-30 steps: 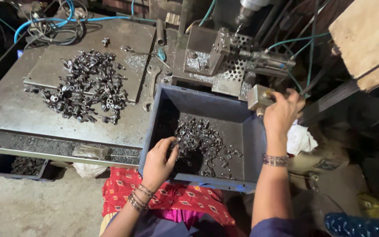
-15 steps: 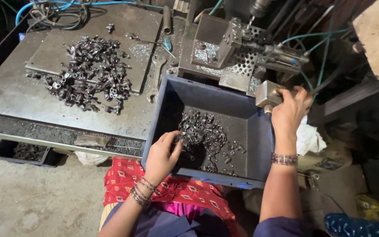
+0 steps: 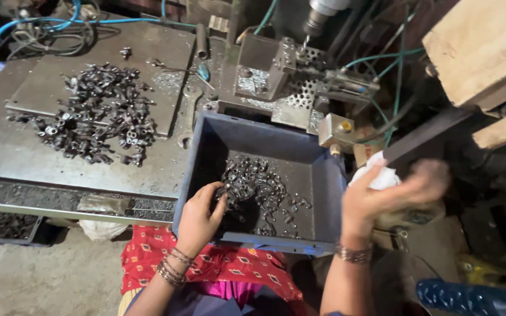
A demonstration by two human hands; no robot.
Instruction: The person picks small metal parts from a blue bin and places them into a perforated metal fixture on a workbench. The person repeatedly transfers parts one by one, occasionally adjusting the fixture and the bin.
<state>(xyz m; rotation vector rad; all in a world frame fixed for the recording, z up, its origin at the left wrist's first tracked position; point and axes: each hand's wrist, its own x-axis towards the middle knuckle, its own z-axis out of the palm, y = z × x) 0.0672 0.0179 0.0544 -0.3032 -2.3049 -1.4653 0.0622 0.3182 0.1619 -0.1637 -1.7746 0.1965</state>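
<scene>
Left hand down inside the grey-blue rectangular plastic bin, fingers curled over the near edge of the heap of small dark metal parts on the bin floor; whether any piece is actually pinched, not visible, fingertips hidden among the parts. Bin resting on the lap over red patterned cloth, its far wall against the base of the grey drilling fixture with perforated plate. Right hand to the right of the bin, outside it, blurred by motion, fingers spread and loose, nothing clearly gripped; white rag just behind it, contact uncertain. Second, larger pile of similar dark metal pieces spread on the grey steel worktable, well apart from the bin. Handling judgement: parts small, rigid, dense for their size, probably oily and so slippery; loose in the heap, prone to tangle or roll. Best taken singly by a thumb-and-forefinger pinch across the body, from the thin edge of the heap rather than its middle.
</scene>
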